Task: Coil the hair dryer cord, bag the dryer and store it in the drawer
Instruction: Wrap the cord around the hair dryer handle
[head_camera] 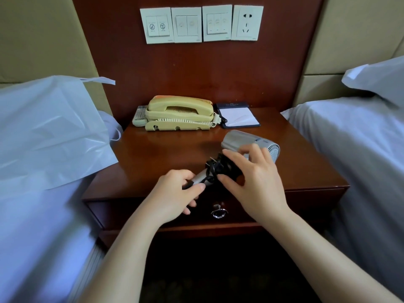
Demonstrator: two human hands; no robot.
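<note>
A nightstand [153, 154] stood between two beds, its drawer [295, 206] closed. Above its near edge the left hand [175, 195] gripped the dryer [244, 141] by the handle, while the right hand [253, 173] pinched the black cord [218, 166] wound around it. A white bag [48, 132] lay on the left bed.

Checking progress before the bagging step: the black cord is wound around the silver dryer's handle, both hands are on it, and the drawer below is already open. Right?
Not quite: the dark wooden drawer is shut. The head view shows it flush, its metal ring pull untouched. The black cord is wound around the silver hair dryer handle, with the left hand and right hand on it.
</note>
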